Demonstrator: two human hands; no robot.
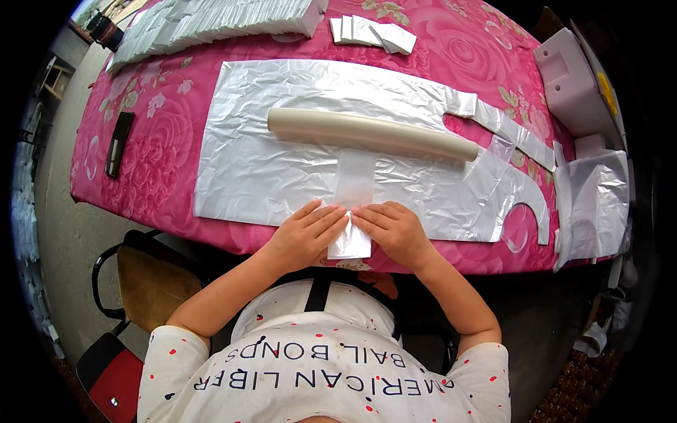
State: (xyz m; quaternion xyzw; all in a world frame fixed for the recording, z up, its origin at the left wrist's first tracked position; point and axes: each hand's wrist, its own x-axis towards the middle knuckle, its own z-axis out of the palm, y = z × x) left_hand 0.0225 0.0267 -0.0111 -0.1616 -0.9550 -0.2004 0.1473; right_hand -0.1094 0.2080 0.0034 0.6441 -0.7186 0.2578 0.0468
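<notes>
My left hand (pixel 305 234) and my right hand (pixel 396 234) meet at the table's near edge, fingertips almost touching. Their fingers are stretched out and lie on a narrow folded strip of white plastic (pixel 350 244); the thumbs are hidden. The strip's paler, translucent part (pixel 355 173) runs away from me over a white plastic sheet (pixel 247 169) shaped like a disposable apron, with curved cutouts and straps at its right end. Across this sheet lies a long beige tube (pixel 374 132), slightly slanted, beyond my fingers.
Rows of folded white plastic packets (pixel 218 28) line the far left, with a few more packets (pixel 371 34) beside them. A dark phone-like object (pixel 119 144) lies left on the pink flowered tablecloth (pixel 159 201). White foam boxes (pixel 575 84) and more plastic sheets (pixel 592 204) are right; a chair (pixel 151 282) stands lower left.
</notes>
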